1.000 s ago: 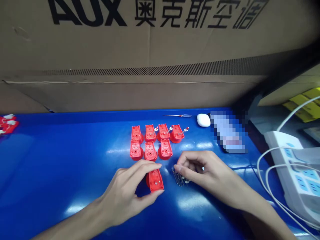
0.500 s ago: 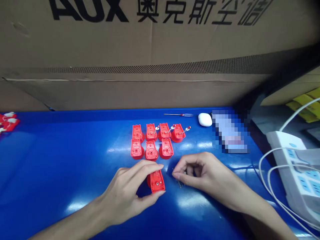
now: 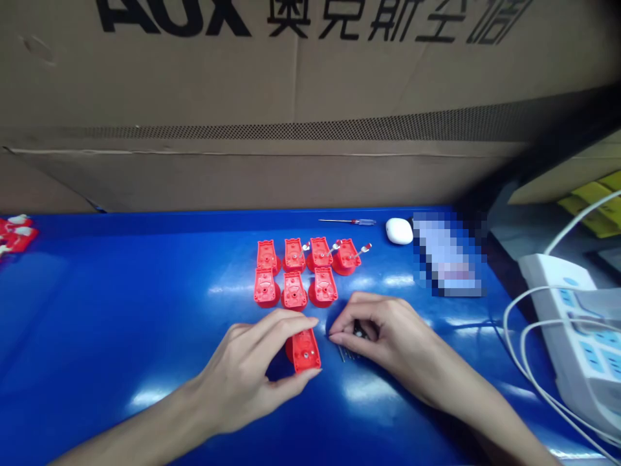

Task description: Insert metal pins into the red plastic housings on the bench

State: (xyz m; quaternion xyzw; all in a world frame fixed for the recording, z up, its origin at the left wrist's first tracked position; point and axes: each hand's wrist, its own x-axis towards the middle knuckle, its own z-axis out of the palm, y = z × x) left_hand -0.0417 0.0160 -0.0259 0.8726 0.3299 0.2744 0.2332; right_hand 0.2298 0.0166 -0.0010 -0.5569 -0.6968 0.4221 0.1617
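Note:
My left hand grips a red plastic housing between thumb and fingers, its hollow side facing up. Just right of it, low over the blue table, my right hand is closed in a pinch; whatever its fingertips hold is too small to make out. Thin metal pins or screws lie under that hand, and something dark shows beneath its curled fingers. Beyond both hands stand several similar red housings in two rows. White-and-red-tipped pieces stick out from some in the back row.
A screwdriver, a white earbud case and a blurred-out phone-like object lie toward the back. At the right is a white power strip with cables. Red-and-white parts sit far left. A large cardboard box stands behind the table.
My right hand has shifted slightly left toward the held housing, still pinched. More of the thin metal pieces and the dark thing under it now show. My left hand stays in place.

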